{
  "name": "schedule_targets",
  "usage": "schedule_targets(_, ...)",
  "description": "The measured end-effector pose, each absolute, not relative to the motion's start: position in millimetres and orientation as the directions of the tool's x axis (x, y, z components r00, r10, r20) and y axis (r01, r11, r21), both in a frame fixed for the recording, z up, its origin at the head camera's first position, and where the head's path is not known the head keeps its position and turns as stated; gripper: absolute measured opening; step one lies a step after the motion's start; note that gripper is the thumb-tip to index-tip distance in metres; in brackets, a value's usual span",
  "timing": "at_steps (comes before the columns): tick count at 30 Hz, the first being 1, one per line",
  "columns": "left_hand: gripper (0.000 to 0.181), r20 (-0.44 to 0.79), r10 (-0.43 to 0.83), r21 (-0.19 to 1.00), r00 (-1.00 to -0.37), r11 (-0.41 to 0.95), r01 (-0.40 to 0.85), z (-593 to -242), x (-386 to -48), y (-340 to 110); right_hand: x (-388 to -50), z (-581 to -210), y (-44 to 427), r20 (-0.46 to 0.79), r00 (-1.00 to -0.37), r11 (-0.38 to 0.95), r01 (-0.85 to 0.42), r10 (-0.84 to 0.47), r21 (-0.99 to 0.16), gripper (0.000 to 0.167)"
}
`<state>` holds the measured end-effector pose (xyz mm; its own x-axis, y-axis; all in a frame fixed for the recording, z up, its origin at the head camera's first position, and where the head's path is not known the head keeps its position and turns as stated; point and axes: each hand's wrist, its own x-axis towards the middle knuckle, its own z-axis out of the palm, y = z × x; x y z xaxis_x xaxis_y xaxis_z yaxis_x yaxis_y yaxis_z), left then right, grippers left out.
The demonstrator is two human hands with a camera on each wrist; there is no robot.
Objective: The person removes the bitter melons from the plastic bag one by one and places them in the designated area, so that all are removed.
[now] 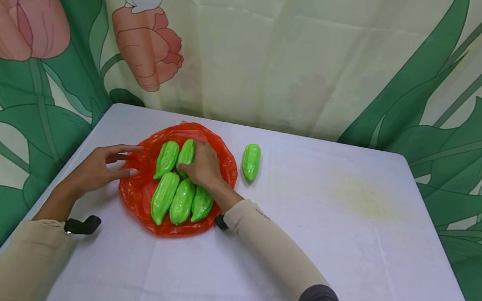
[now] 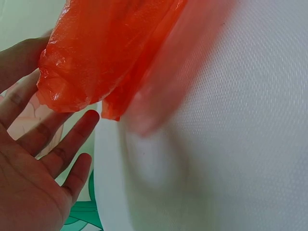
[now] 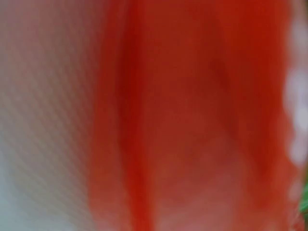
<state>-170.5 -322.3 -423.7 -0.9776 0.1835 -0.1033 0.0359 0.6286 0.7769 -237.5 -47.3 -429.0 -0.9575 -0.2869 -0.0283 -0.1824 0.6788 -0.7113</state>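
A round red plastic bag [image 1: 142, 178], spread wide at the top, holds several glossy green ridged vegetables [image 1: 164, 197] in two rough rows. My right hand [image 1: 205, 166] reaches over the bag from the right and grips one green vegetable [image 1: 186, 154] in the far row between thumb and fingers. At the bag's left rim is my left hand [image 1: 102, 167], fingers spread, the tips against the red plastic. In the left wrist view its fingers [image 2: 72, 144] look extended beside the bag [image 2: 106, 53]. The right wrist view is blurred, filled mostly by red plastic [image 3: 192, 106].
One more green vegetable [image 1: 250, 162] lies on the white tablecloth [image 1: 299, 261] to the right of the bag. A faint yellowish stain [image 1: 366, 196] marks the cloth farther right. Behind the table hangs a curtain [image 1: 272, 62] printed with flowers and a rabbit.
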Motion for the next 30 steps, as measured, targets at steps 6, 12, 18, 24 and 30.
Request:
schedule_targets(6,0.071,-0.114,0.181,0.778,-0.977,0.628,0.025,-423.4,-171.2,-321.1,-238.1,-429.9,-45.4,-0.031,-0.956,0.644,-0.172,-0.292,-0.745,0.079)
schedule_targets(12,0.072,-0.116,0.180,0.773,-0.977,0.634,0.025,-422.8,-171.8,-321.1,-237.4,-426.6,-44.7,-0.006,-0.952,0.618,-0.193,-0.305,-0.762,0.079)
schedule_targets(18,0.071,-0.106,0.178,0.773,-0.978,0.634,0.032,-421.0,-171.5,-321.4,-232.4,-417.9,-45.6,0.018,-0.953,0.605,-0.207,-0.302,-0.769,0.078)
schedule_targets(24,0.072,-0.113,0.176,0.770,-0.978,0.638,0.026,-420.8,-170.9,-322.6,-227.8,-407.6,-42.6,0.013,-0.957,0.563,-0.180,-0.288,-0.806,0.080)
schedule_targets(30,0.072,-0.110,0.173,0.766,-0.979,0.643,0.027,-422.3,-172.3,-324.1,-228.3,-398.8,-32.5,0.054,-0.956,0.475,-0.191,-0.287,-0.859,0.077)
